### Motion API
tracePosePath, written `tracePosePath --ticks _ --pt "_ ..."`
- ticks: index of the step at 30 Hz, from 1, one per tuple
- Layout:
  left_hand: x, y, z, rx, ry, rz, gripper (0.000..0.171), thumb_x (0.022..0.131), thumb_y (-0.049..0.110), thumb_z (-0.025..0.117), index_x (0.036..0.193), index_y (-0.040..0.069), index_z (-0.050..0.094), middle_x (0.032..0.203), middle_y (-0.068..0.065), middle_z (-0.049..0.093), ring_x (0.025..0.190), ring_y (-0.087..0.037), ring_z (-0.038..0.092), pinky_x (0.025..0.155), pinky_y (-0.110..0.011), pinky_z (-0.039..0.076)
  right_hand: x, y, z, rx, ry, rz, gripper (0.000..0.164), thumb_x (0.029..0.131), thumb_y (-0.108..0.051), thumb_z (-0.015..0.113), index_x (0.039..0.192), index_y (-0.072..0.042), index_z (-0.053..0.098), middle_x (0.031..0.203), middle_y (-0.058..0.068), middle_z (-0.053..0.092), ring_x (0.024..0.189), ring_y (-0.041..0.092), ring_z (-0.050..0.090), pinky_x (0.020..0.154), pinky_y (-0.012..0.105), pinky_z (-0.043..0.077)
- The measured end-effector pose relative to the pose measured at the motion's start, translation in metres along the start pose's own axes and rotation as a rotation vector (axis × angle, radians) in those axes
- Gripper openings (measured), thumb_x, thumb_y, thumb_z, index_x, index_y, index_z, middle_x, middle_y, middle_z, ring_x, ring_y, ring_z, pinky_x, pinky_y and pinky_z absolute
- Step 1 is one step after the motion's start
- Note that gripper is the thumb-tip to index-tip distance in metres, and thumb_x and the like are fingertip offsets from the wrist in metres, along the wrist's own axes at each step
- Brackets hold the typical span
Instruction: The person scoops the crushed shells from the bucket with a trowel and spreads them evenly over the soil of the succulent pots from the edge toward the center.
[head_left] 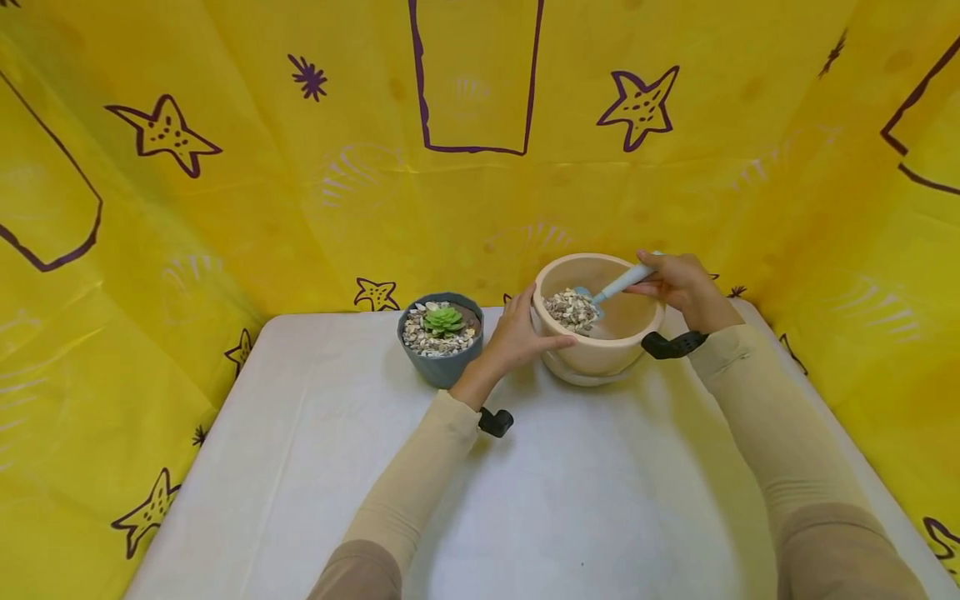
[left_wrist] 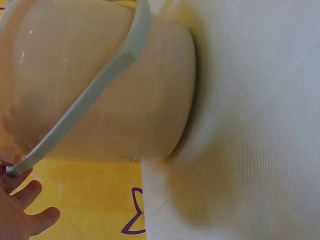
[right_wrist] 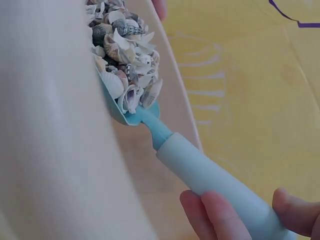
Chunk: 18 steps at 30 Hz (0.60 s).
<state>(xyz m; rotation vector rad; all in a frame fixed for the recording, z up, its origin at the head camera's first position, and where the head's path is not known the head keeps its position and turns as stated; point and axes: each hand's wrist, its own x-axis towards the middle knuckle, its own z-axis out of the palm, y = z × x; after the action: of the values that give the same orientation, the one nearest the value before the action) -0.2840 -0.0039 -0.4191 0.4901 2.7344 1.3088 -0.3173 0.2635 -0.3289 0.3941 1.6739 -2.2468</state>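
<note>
A cream bucket (head_left: 600, 357) stands at the table's far right, its pale handle (left_wrist: 85, 106) hanging down the near side in the left wrist view. My left hand (head_left: 519, 332) holds the bucket's left rim, thumb along the front edge; a few of its fingers show beside the handle's pivot. Inside the bucket, my right hand (head_left: 681, 287) grips a light blue toy shovel (right_wrist: 200, 167) by its thick handle. Small seashells (right_wrist: 127, 55) are heaped on the shovel's blade. How much lies below the blade is hidden by the bucket wall.
Left of the bucket, close to my left forearm, stands a grey-blue pot (head_left: 442, 368) with a green succulent (head_left: 444, 320) among shells or pebbles. The white-covered table (head_left: 540, 500) meets yellow patterned sheeting (head_left: 480, 200) at the back and sides.
</note>
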Motion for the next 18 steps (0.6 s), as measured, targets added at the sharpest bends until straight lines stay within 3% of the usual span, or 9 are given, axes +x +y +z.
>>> tracePosePath --ticks 6,18 --pt "0.0 0.0 0.0 0.0 -0.001 0.006 0.119 0.07 0.059 0.08 0.158 0.017 0.012 0.162 -0.012 0.021 0.148 -0.033 0.024 0.115 -0.056 0.03 -0.001 -0.004 -0.012 0.026 -0.038 0.027 0.029 0.098 -0.016 0.053 0.074 -0.004 0.065 0.076 0.011 0.065 0.07 0.024 0.073 0.072 0.033 0.06" --pt "-0.001 0.001 -0.001 -0.01 0.001 0.007 0.119 0.07 0.059 0.08 0.158 0.017 0.012 0.162 -0.012 0.021 0.148 -0.033 0.024 0.114 -0.057 0.032 -0.011 -0.009 -0.029 0.119 -0.029 0.031 0.026 0.096 -0.019 0.056 0.076 -0.006 0.066 0.077 0.013 0.07 0.072 0.026 0.074 0.075 0.031 0.06"
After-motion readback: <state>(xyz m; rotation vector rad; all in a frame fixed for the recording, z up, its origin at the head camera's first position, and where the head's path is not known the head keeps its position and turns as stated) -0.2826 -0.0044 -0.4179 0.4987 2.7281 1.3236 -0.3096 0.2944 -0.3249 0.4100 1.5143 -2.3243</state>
